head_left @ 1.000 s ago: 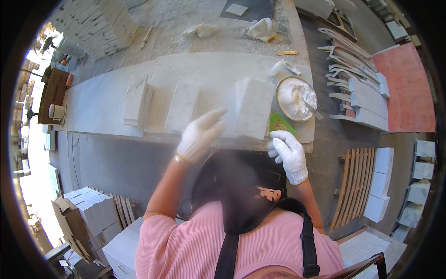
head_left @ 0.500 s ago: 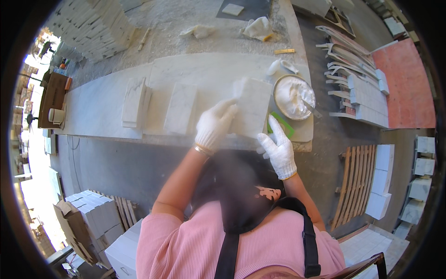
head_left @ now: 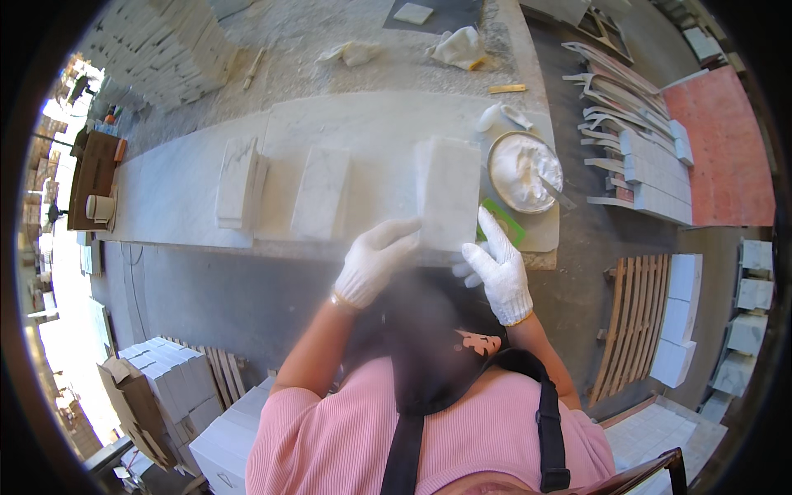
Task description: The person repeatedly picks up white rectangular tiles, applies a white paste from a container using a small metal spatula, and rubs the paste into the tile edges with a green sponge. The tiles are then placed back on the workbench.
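The white knit-gloved left hand [head_left: 371, 266] and matching right hand [head_left: 502, 276] stand apart, fingers spread, at either side of the rightmost of three rectangular, grey-veined white marble piles [head_left: 451, 194] on the pale stone desk [head_left: 379, 124], whether touching it I cannot tell, near one flat green pad [head_left: 506, 221] and one round bowl [head_left: 492, 181] of white paste [head_left: 516, 169].

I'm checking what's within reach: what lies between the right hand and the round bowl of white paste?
In the head view, a flat green piece lies there.
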`<action>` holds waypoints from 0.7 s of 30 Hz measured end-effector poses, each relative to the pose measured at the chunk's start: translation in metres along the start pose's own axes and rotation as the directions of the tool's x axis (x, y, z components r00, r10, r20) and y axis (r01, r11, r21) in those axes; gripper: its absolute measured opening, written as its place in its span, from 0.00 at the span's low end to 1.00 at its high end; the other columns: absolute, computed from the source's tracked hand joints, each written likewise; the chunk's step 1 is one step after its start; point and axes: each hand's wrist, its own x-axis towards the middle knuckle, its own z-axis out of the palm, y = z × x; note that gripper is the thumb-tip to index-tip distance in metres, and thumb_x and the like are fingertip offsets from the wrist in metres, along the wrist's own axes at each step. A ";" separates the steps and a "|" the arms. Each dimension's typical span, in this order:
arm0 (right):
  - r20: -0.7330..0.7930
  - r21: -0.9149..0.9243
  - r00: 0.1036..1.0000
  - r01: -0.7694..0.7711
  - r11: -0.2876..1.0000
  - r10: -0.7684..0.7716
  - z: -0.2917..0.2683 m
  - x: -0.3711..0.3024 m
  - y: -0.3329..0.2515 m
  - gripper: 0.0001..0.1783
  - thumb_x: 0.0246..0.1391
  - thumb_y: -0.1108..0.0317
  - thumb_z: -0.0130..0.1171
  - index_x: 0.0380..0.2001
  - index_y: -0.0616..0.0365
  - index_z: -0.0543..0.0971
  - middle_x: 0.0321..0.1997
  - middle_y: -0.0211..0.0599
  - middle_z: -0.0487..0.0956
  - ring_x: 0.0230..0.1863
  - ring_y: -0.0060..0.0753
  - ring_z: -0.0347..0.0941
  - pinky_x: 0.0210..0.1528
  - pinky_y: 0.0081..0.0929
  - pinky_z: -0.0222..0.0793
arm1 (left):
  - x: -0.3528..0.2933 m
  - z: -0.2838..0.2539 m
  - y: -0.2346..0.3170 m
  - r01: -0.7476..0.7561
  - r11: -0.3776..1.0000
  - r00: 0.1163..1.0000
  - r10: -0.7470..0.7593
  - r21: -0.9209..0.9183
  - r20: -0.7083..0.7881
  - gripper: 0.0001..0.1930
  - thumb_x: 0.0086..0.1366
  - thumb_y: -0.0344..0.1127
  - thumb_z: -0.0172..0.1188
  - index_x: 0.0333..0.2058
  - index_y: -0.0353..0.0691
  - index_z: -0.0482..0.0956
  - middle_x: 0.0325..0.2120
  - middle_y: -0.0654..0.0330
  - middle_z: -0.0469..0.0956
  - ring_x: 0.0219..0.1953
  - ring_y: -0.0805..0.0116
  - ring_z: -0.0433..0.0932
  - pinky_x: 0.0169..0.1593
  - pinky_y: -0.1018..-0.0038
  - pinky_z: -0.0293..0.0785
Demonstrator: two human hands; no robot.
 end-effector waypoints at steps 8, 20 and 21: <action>0.104 -0.005 0.994 -0.032 0.999 0.033 -0.025 -0.021 0.005 0.38 0.67 0.67 0.58 0.77 0.63 0.62 0.44 0.45 0.87 0.35 0.33 0.84 0.33 0.25 0.78 | -0.029 0.007 -0.010 0.072 0.997 0.995 -0.072 0.002 0.062 0.19 0.73 0.38 0.61 0.56 0.33 0.83 0.40 0.58 0.86 0.38 0.70 0.84 0.43 0.74 0.81; -0.012 0.022 0.999 0.031 0.999 -0.031 -0.024 -0.031 0.008 0.28 0.67 0.72 0.60 0.69 0.64 0.74 0.52 0.36 0.85 0.38 0.20 0.80 0.39 0.21 0.75 | -0.031 0.015 -0.026 0.195 0.892 0.979 -0.151 -0.409 0.139 0.22 0.76 0.43 0.59 0.59 0.34 0.77 0.44 0.54 0.85 0.39 0.63 0.86 0.40 0.71 0.81; -0.009 0.014 0.999 0.039 0.999 -0.039 -0.026 -0.035 0.007 0.28 0.66 0.73 0.61 0.69 0.64 0.74 0.52 0.36 0.85 0.38 0.19 0.79 0.39 0.20 0.75 | -0.031 0.016 -0.026 0.205 0.879 0.976 -0.150 -0.431 0.157 0.21 0.76 0.42 0.59 0.59 0.34 0.77 0.43 0.54 0.85 0.39 0.63 0.86 0.40 0.71 0.81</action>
